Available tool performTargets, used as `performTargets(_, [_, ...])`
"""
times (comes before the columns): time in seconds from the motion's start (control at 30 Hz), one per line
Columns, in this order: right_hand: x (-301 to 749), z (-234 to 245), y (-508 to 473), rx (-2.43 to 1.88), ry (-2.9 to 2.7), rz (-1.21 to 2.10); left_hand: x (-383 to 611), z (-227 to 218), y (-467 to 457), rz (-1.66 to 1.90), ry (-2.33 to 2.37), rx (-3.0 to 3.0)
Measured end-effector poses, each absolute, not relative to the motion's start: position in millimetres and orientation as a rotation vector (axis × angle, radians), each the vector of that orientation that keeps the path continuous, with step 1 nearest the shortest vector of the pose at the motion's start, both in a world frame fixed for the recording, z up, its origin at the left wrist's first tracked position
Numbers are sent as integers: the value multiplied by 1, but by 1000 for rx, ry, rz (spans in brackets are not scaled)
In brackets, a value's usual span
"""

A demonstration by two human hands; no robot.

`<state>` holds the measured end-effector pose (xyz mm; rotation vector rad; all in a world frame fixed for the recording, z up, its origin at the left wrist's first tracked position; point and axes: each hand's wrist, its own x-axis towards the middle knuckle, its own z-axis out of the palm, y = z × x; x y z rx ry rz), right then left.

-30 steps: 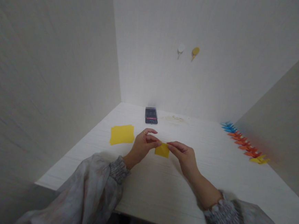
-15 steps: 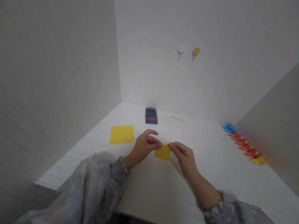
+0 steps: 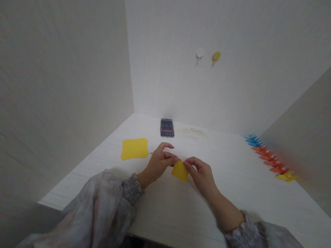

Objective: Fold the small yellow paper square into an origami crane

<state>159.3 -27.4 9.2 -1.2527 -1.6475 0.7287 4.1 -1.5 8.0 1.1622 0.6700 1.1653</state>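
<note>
The display of the phone [image 3: 167,133] is pixelated past reading. The small yellow paper [image 3: 180,172] hangs just below and between the fingertips of the left hand [image 3: 157,163] and right hand [image 3: 204,175]. Each thumb and forefinger seem pinched on the paper's upper edge, though dimness blurs the grip; another left finger stands apart.

Paper stack [image 3: 135,149] lay left, paper sheet [image 3: 181,172] sat between left hand [image 3: 159,162] and right hand [image 3: 203,175], phone [image 3: 167,128] lay behind, folded birds [image 3: 268,157] lined the right, hooks [image 3: 216,56] hung on back wall [image 3: 231,94].
</note>
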Motion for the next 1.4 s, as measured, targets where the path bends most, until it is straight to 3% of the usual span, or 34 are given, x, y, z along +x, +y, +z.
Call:
performTargets(0.43, [161, 4, -25, -1254, -1570, 692, 7, 1, 1, 1087, 813, 1220])
performTargets(0.77, [158, 4, -24, -1189, -1568, 907, 6, 0, -2, 1028, 834, 1305])
performTargets(1.4, [160, -7, -22, -1199, -1415, 944, 8, -6, 1, 867, 788, 1291])
